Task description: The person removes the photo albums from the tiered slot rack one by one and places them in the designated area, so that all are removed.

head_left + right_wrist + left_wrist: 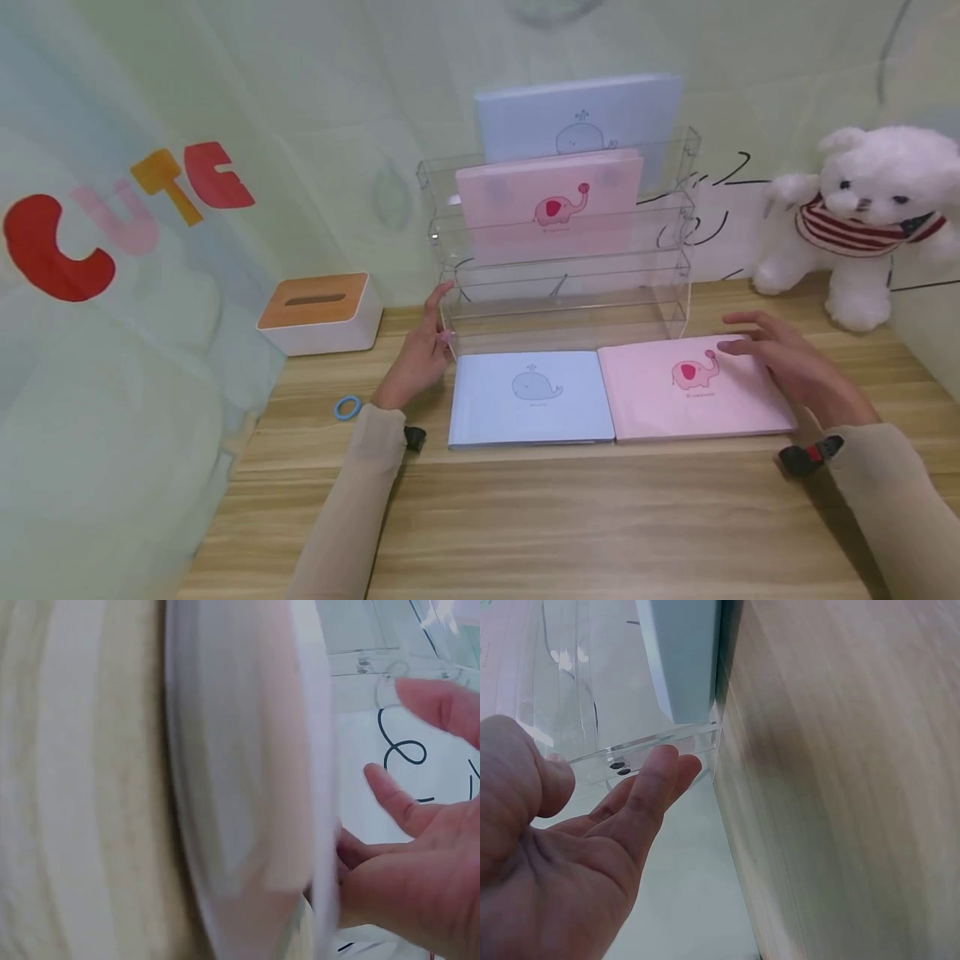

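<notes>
A clear acrylic rack [562,312] stands at the back, with a blue whale book [525,117] and a pink elephant book [495,208] upright in its upper tiers. My left hand [420,358] is at the rack's left side panel; in the left wrist view its loosely extended fingers [656,776] overlap the clear edge. Flat before the rack lie another blue whale book [487,408] and, beside it, a pink elephant book [645,400]. Over that pink book's right side, my right hand [802,367] has its fingers spread; they show apart in the right wrist view.
A white tissue box with a wooden lid [322,333] stands left of the rack. A blue ring [347,407] lies near my left wrist. At the back right sits a white teddy bear [858,283]. Behind everything hangs a pale patterned curtain [330,100].
</notes>
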The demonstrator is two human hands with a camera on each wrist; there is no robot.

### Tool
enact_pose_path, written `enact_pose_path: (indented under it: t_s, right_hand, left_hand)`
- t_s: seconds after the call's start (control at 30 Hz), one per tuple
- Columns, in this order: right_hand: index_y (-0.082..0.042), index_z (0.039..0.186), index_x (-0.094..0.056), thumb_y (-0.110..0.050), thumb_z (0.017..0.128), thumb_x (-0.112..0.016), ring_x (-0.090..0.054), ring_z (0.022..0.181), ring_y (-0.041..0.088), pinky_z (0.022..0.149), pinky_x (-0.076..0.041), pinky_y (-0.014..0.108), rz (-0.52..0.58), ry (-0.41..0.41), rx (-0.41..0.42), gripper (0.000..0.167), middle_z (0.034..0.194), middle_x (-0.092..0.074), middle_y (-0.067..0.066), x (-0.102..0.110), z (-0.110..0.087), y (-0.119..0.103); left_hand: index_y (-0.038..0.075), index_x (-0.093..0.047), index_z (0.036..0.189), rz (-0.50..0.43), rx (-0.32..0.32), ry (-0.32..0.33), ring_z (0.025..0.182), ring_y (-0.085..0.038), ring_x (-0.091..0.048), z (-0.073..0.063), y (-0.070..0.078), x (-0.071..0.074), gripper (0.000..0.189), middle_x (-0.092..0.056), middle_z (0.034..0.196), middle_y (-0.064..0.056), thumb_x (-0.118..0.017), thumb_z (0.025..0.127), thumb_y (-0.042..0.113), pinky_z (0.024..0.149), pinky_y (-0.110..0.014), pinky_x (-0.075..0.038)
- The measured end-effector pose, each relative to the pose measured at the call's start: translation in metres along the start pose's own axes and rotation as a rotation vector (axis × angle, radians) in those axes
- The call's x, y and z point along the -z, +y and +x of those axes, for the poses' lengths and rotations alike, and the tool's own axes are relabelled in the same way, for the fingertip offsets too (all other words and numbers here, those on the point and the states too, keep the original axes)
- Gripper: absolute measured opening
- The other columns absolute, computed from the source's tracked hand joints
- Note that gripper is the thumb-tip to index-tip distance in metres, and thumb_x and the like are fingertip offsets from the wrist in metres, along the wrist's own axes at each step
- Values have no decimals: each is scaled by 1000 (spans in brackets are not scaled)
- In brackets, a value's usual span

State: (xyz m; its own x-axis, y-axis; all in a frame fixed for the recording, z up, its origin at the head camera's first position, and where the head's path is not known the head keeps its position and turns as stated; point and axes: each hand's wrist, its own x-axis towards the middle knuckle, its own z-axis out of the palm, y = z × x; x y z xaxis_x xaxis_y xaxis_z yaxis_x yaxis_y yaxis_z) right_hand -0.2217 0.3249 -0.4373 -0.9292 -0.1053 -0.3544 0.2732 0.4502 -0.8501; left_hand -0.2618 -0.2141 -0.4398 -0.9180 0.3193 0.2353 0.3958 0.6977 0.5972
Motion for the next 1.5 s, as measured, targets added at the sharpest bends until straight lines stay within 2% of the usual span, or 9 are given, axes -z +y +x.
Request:
enact_pose_path:
  t_s: [0.27, 0.77, 0.97, 1.07, 1.13, 1.23, 1.3, 1.4, 1.5]
  right_hand:
    - [-9, 172, -9, -31, 109, -62, -8, 160, 60, 127, -12, 79, -3, -16, 40, 85, 177, -4, 33, -4, 0, 4]
    - [-6, 171, -14, -29, 108, -64, -7, 161, 60, 125, -10, 80, -85, 21, 95, 84, 175, -12, 35, -8, -6, 1]
    - [-9, 171, -16, -33, 108, -63, -11, 161, 58, 127, -12, 77, 11, 144, 186, 82, 177, -13, 32, -10, -4, 3]
    - [-17, 171, -22, -32, 108, -65, -16, 163, 47, 132, -14, 67, 25, 224, 264, 78, 177, -22, 23, -13, -4, 1]
    - [-21, 169, -28, -27, 108, -65, -23, 163, 33, 133, -19, 51, 27, 270, 344, 72, 175, -31, 16, -15, -6, -1]
    - [-24, 165, -37, -17, 105, -68, -35, 152, 12, 121, -28, 23, 35, 324, 469, 67, 166, -44, 4, -20, -7, -10]
    - [-24, 161, -42, -12, 103, -70, -40, 142, 1, 110, -31, 12, 30, 360, 538, 66, 161, -50, -2, -22, -8, -19]
    - [-23, 159, -46, -8, 101, -73, -44, 137, -3, 104, -34, 7, 21, 399, 605, 65, 159, -54, -5, -27, -7, -35]
    - [-19, 158, -48, -4, 100, -73, -48, 137, 1, 107, -36, 9, 33, 415, 668, 65, 159, -56, -3, -30, -7, -50]
  left_hand:
    - [35, -7, 167, 0, -1, -4, 65, -19, -47, -1, -1, 0, 79, -50, 81, -8, -50, 110, 1, 69, -34, -49]
    - [33, -8, 167, -2, -23, 4, 66, -19, -46, -1, 1, 1, 78, -49, 80, -8, -49, 110, 0, 68, -33, -47]
    - [35, -8, 167, -4, -13, 4, 68, -20, -48, 0, 0, 0, 78, -50, 81, -9, -49, 110, 0, 68, -34, -47]
    - [34, -9, 167, 2, -16, 6, 68, -20, -48, 1, 0, 0, 78, -50, 81, -8, -50, 110, 1, 69, -34, -47]
    - [34, -9, 167, 1, -15, 3, 68, -20, -48, 1, 0, 0, 78, -50, 81, -8, -50, 110, 1, 69, -34, -47]
    - [35, -9, 167, -7, -10, -4, 68, -21, -48, 0, 1, 1, 78, -51, 81, -9, -50, 110, 1, 68, -34, -47]
    - [35, -8, 167, -12, -4, -8, 68, -21, -48, 0, 2, 1, 79, -51, 81, -10, -50, 110, 1, 67, -34, -47]
    - [35, -8, 167, -8, -1, -6, 69, -21, -49, 0, 2, 1, 78, -52, 82, -10, -50, 110, 1, 69, -34, -48]
    - [32, -10, 167, -4, -7, 0, 70, -21, -50, 0, 2, 1, 77, -53, 82, -10, -50, 110, 1, 69, -34, -48]
